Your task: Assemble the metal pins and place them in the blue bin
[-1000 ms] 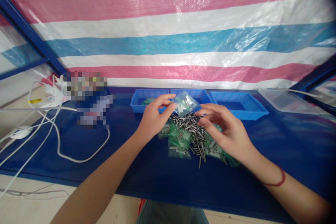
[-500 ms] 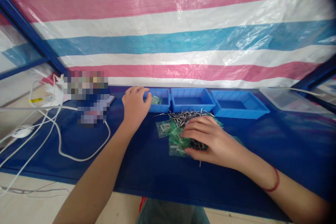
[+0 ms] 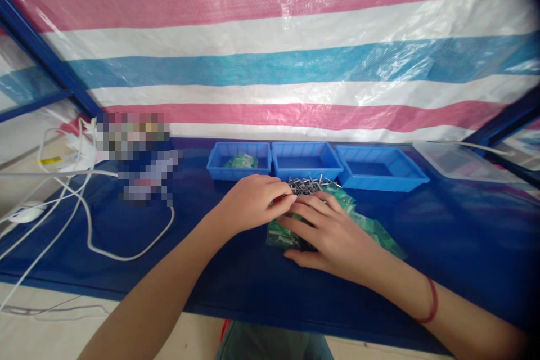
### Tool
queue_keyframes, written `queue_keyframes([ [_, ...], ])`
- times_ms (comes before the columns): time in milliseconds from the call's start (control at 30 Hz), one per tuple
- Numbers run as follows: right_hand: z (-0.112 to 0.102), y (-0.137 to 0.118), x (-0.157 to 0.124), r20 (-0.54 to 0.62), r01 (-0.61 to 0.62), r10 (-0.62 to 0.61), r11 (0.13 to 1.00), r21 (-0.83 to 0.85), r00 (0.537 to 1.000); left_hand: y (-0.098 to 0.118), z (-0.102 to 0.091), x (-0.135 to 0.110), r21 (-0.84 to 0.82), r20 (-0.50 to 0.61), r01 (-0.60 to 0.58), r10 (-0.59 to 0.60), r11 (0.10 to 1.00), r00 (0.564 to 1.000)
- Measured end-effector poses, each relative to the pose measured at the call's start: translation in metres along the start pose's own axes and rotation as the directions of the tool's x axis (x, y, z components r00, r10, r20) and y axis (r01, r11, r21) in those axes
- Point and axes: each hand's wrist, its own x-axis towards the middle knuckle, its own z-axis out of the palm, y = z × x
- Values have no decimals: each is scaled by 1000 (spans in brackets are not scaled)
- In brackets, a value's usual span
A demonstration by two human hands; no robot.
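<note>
A pile of thin metal pins, rivet-like in shape (image 3: 307, 184), lies at the middle of the blue table, mixed with small green-tinted plastic bags (image 3: 379, 233). My left hand (image 3: 255, 202) reaches over the pile's left side, thumb and fingers drawn together; whatever they grip is hidden. Spread across the pile's front, my right hand (image 3: 327, 230) has its fingers apart and touches the bags and pins. The two hands' fingertips meet or nearly meet. Behind them, the left blue bin (image 3: 217, 171) has several small bags (image 3: 242, 161) in it.
A middle blue bin (image 3: 307, 171) and a right blue bin (image 3: 388, 181) stand in the same row. A clear plastic lid (image 3: 455, 163) lies at the back right. White cables (image 3: 90, 225) run over the table's (image 3: 236, 281) left side. Behind hangs a striped sheet (image 3: 270, 73).
My left hand has moved from the left bin right and toward me, to the pile. My right hand has shifted slightly left over the bags.
</note>
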Motion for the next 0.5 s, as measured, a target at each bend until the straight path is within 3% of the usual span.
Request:
queue_keyframes([
  [233,0,-5,2,-2,-5,5,996,-84,1000,-1,1,0,-27,46,27,-26,999,999],
  [500,2,-4,1,-131,-3,-10,995,-98,991,-1,-3,-1,-331,139,134,-93,934,986],
])
